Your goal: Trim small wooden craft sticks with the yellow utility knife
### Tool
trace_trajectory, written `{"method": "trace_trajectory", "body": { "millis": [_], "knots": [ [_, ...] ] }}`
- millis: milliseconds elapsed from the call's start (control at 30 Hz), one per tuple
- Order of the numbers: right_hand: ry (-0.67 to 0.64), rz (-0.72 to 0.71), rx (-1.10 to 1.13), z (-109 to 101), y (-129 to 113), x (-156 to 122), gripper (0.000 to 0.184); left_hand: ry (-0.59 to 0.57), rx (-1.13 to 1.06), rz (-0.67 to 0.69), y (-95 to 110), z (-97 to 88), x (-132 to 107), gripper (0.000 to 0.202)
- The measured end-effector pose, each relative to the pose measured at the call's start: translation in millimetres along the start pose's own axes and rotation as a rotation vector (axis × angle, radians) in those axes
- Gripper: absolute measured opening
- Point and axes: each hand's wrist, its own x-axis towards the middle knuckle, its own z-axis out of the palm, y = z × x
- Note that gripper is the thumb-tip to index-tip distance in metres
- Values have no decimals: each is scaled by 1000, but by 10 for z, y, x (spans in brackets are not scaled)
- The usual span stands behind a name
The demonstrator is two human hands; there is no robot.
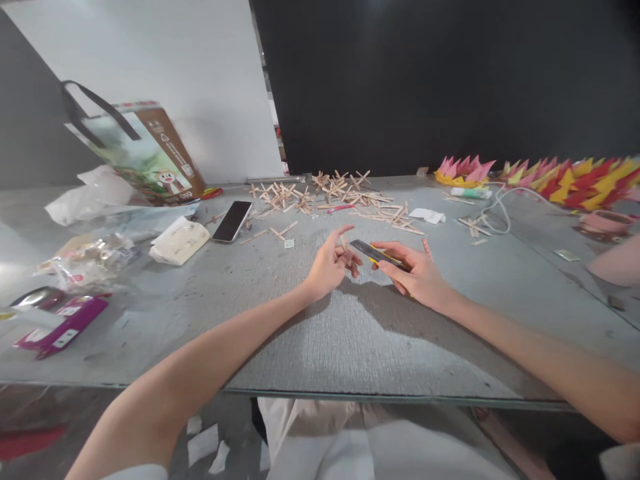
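Grey bench [320, 353], one white panel [200, 73] and one black panel [425, 80] behind its far edge. My right hand [419, 275] grips one utility knife [373, 252] mid-bench; my left hand [327, 267] pinches what looks like one wooden stick [344, 242]. Loose craft sticks [285, 195] toward the far edge, too many to count. Left end: one smartphone [233, 221], one shopping bag [150, 157].

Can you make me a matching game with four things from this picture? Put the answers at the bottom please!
1. box cutter
2. phone
3. shopping bag
4. wooden sticks

A. in a loose, messy heap
B. topped by a dark handle
C. held in the right hand
D. lying flat, black on top

Pairs: 1-C, 2-D, 3-B, 4-A
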Motion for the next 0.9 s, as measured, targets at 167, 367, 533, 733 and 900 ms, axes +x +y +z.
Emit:
{"method": "trace_trajectory", "body": {
  "millis": [167, 367, 533, 733, 900],
  "knots": [
    [108, -80, -239, -6, -16, 3, 42, 37, -35, 62, 25, 7, -20, 86],
    [132, -237, -412, -34, 30, 38, 34, 32, -69, 65, 40, 21, -30, 65],
    [93, -301, -439, -77, 53, 34, 34, 25, -116, 62, 90, 46, -45, 54],
    [58, -288, -465, -92, 76, 39, 38, 23, -145, 38, 84, 48, -45, 51],
    [69, -298, -461, -97, 112, 52, 36, 12, -146, 14, 111, 55, -43, 44]
  ]
}}
